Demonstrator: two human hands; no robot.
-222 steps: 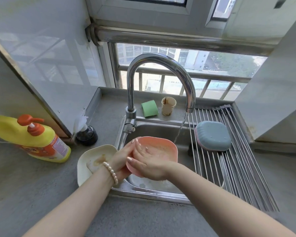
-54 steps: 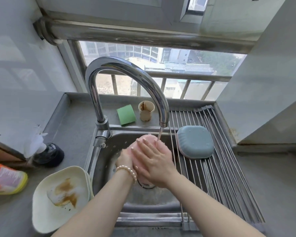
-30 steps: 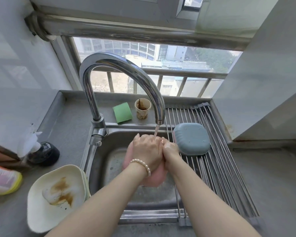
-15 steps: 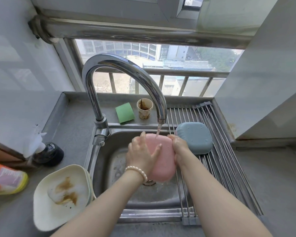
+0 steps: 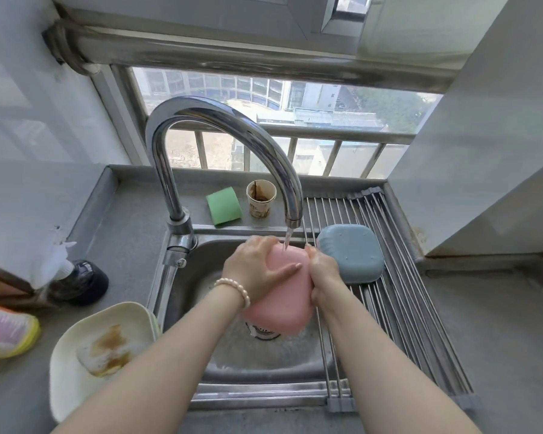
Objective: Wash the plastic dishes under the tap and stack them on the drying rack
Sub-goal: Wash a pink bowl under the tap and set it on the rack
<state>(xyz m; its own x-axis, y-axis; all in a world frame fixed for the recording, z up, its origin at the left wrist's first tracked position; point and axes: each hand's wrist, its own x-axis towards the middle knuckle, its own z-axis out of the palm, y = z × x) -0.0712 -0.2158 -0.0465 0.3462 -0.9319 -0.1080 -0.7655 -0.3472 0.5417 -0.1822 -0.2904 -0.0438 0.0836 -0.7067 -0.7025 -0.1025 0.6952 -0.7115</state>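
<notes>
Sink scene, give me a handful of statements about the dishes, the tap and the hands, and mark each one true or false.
1. Water runs from the tap onto the pink dish. True.
2. The blue dish lies upside down on the drying rack. True.
3. The cream dish is clean. False: it carries brown residue and sits on the counter left of the sink.
4. Only the right hand touches the pink dish. False: the left hand presses on it too.
5. The paper cup stands on the rack. False: it stands on the ledge beside the green sponge.
</notes>
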